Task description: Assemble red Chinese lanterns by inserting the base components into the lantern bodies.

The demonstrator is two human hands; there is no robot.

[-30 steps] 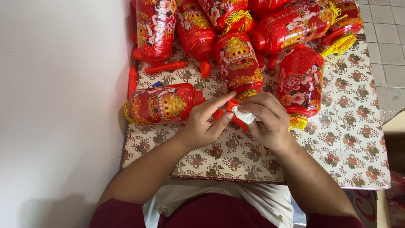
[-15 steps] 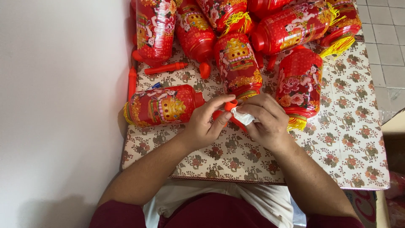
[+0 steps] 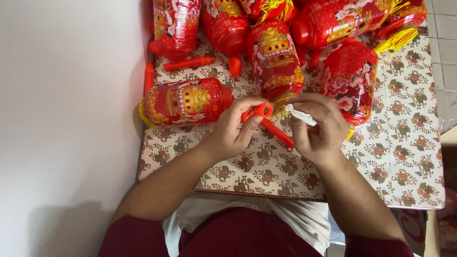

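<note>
My left hand point(image 3: 233, 128) grips the thick end of a red plastic lantern handle point(image 3: 266, 121), its open round end turned toward me and its thin stick slanting down to the right. My right hand point(image 3: 320, 127) pinches a small white crumpled piece point(image 3: 301, 114), paper or cloth, just right of that handle end. Both hands hover over a table with a floral cloth point(image 3: 381, 157). A red and gold paper lantern point(image 3: 185, 101) lies on its side directly left of my left hand.
Several more red lanterns point(image 3: 275, 59) with yellow tassels crowd the far half of the table. Loose red handles point(image 3: 188, 63) lie among them, one point(image 3: 149, 78) at the left edge. A white wall point(image 3: 66, 119) runs along the left. Tiled floor point(image 3: 445, 62) shows on the right.
My hands have drawn slightly apart. The handle's round end has tilted up toward me, and the white piece sits further right in my right hand.
</note>
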